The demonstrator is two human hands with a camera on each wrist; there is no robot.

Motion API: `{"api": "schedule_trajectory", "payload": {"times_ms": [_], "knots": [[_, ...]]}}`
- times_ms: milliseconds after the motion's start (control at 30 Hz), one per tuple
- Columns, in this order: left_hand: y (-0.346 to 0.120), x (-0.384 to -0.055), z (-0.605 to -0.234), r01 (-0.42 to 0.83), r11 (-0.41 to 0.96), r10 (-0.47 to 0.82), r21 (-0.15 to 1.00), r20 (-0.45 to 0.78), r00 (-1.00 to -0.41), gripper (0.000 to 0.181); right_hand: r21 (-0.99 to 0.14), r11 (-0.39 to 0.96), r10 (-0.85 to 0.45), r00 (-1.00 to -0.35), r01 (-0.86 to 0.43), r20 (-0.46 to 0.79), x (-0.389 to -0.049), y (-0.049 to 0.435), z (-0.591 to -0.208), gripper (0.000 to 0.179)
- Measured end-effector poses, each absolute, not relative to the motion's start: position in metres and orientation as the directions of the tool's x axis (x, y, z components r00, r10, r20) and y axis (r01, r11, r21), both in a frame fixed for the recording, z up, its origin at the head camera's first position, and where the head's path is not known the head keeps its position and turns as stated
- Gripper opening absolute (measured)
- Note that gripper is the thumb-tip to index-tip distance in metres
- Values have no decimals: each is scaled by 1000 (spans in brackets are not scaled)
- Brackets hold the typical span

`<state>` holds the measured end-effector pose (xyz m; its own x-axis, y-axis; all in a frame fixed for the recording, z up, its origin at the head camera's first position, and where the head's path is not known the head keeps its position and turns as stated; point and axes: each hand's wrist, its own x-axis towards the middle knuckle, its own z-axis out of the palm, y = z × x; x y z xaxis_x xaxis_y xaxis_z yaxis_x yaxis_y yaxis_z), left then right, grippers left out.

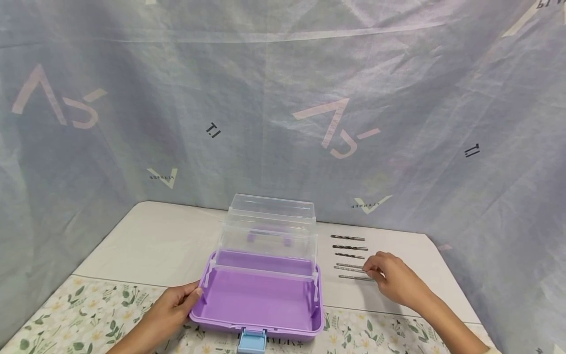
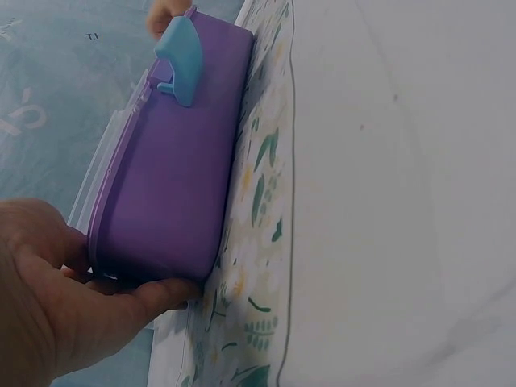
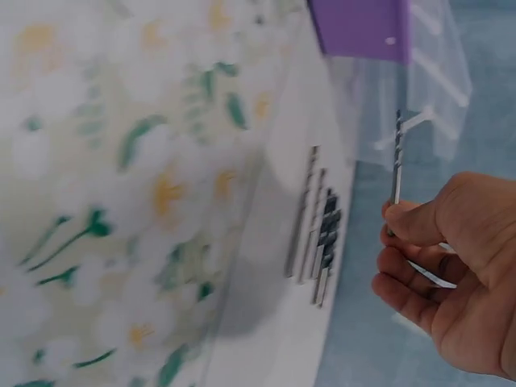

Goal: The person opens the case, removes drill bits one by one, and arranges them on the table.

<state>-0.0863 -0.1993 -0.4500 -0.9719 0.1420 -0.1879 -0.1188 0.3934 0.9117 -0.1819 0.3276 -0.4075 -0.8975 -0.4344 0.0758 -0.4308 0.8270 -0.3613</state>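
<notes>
A purple storage box (image 1: 261,300) with a clear lid (image 1: 270,216) raised at the back stands in front of me. My left hand (image 1: 170,306) grips the box at its left end, also seen in the left wrist view with its fingers around the corner. On the right, my right hand (image 1: 398,279) is close over the drill bits. In the right wrist view, its thumb and fingers pinch a thin silver twist drill bit (image 3: 397,157) near one end. Two silver bits (image 3: 301,216) and three darker bits (image 1: 349,248) lie in a row on the white tabletop.
A light blue latch (image 1: 252,340) hangs at the box's front edge. The flowered cloth (image 1: 367,328) covers the near part of the white table (image 1: 177,226). Grey-blue printed curtains (image 1: 265,123) enclose the table at the back and sides.
</notes>
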Motion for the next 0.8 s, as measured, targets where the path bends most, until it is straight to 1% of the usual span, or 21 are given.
{"api": "schedule_trajectory", "payload": {"times_ms": [233, 567, 800], "knots": [[-196, -87, -450, -127, 388, 143, 913, -196, -970, 56, -383, 844, -413, -911, -376, -16, -178, 341, -424, 18], [-196, -88, -449, -135, 417, 112, 899, -198, -974, 53, -395, 840, -420, -907, -372, -38, -177, 346, -441, 21], [-198, -88, -449, -136, 413, 122, 900, -203, -972, 55, -384, 861, -380, -924, -335, -45, -178, 342, -441, 22]]}}
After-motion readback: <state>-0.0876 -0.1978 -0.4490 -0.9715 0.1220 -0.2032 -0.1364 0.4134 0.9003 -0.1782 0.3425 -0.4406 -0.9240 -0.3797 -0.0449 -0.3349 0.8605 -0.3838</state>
